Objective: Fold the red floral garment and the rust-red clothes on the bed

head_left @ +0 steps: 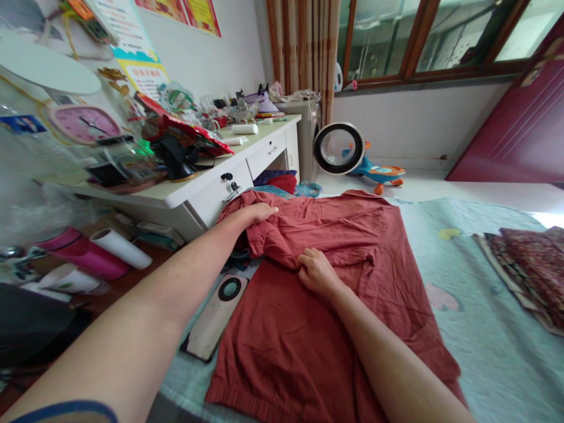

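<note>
Two hands grip a red shirt (pixel 335 305) mid-frame: left hand (pixel 259 212) holds its far edge, right hand (pixel 317 271) pinches the fold nearer.

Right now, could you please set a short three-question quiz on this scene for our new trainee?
1. True or false: both hands touch the red shirt.
2. Which hand pinches a fold near the middle of the shirt? A) left hand B) right hand
3. Fill in: beside the shirt's left edge, on the bed cover, lies a ____.

Key: 1 true. 2 B; the left hand grips the shirt's far corner. 3 phone, camera side up.
</note>
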Tool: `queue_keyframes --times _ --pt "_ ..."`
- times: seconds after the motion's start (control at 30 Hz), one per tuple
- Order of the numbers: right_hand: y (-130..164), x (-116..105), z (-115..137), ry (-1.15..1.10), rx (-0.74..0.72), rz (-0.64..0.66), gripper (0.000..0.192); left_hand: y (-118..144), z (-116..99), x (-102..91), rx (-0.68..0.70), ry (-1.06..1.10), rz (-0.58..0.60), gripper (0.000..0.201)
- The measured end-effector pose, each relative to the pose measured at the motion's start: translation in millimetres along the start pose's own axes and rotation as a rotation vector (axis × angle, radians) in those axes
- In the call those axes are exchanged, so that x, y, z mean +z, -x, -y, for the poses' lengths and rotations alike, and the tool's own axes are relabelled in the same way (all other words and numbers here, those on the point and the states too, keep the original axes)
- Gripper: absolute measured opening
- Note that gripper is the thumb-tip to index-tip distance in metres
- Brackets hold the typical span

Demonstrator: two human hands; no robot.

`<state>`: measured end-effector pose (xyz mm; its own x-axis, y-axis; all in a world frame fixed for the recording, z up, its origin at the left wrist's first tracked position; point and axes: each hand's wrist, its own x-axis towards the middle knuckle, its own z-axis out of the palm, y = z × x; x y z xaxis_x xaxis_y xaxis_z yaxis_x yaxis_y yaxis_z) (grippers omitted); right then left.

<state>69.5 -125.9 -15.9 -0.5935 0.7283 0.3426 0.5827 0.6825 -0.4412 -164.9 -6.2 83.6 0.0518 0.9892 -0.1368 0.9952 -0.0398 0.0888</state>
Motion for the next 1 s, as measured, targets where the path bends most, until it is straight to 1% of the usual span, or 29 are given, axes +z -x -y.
queue_keyframes --times 0.1,0.17,0.4,0.43,0.5,0.57,0.6,0.63,0.7,0.77,0.83,0.87,0.93,1.0 --pt "0 -2 0 0.009 0.002 -0.014 0.018 5 2 -0.5 0.066 0.049 0.070 0.029" --pt "-1 -3 1 0.001 -0.004 -0.016 0.018 7 1 -1.4 0.102 0.077 0.099 0.028" --pt "0 -4 1 0.003 -0.001 0.014 0.021 6 -7 -8.8 0.170 0.181 0.107 0.032" --pt "0 -4 1 0.004 0.000 0.015 0.021 7 -7 -9.9 0.174 0.201 0.111 0.035" --pt "1 -5 0 0.005 0.000 0.021 0.017 11 -6 -13.1 0.170 0.242 0.121 0.047" --pt "1 -6 -1 -0.003 -0.010 0.033 0.008 16 -2 -17.5 0.112 0.348 0.185 0.064" --pt "1 -6 -1 -0.009 -0.016 0.039 0.007 19 0 -19.9 0.074 0.427 0.238 0.069" --pt "1 -7 -2 -0.016 -0.022 0.042 0.009 21 2 -22.3 0.044 0.504 0.294 0.071" --pt "1 -7 -3 -0.028 -0.027 0.038 0.009 24 7 -26.1 0.041 0.597 0.377 0.061" --pt "1 -7 -3 -0.036 -0.030 0.028 0.010 25 11 -27.7 0.109 0.565 0.396 0.055" --pt "0 -8 -2 -0.043 -0.033 0.021 0.016 24 14 -27.1 0.163 0.484 0.383 0.058" --pt "0 -8 -1 -0.044 -0.034 0.020 0.018 22 14 -26.3 0.181 0.433 0.365 0.056" --pt "0 -8 1 -0.044 -0.036 0.025 0.018 21 14 -23.9 0.200 0.283 0.282 0.047" --pt "0 -7 3 -0.049 -0.045 0.042 0.018 23 11 -21.0 0.183 0.064 0.145 0.035"
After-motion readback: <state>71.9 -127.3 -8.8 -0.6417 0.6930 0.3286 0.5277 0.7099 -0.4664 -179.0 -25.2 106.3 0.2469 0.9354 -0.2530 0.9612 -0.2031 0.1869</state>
